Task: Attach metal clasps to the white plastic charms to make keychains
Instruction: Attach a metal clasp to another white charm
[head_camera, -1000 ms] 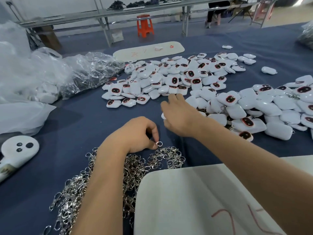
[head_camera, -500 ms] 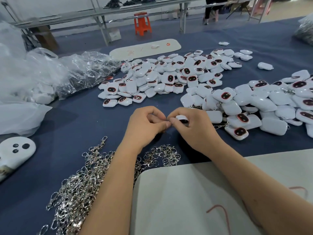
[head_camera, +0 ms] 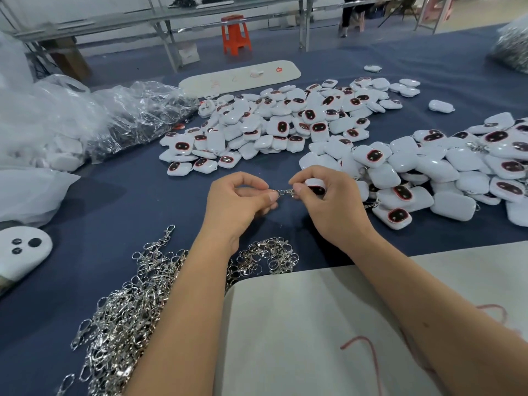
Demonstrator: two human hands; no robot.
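Nearest you, under your left forearm, the heap of metal clasps (head_camera: 123, 298) lies on the blue worktop (head_camera: 120, 201), with a white board (head_camera: 314, 332) beneath your right forearm. Above that heap, your left hand (head_camera: 237, 204) pinches one metal clasp (head_camera: 284, 192) by its ring end between thumb and forefinger, the other fingers curled in. Your right hand (head_camera: 331, 207) meets it from the other side, thumb and forefinger pinching the clasp's hook end while a white plastic charm (head_camera: 315, 186) sits tucked behind those fingers. Both wrists hover just above the worktop, forearms angled inward.

The clasp looks small, stiff and slick, likely to slip or twist, so grip it on the flat sides near the spring gate. The charm seems light, hard and glossy; hold it by its edges, close to its loop. Whether the hook has caught the loop cannot be told.

Beyond your fingers spreads a pile of charms (head_camera: 274, 127), and right of them another (head_camera: 445, 170).
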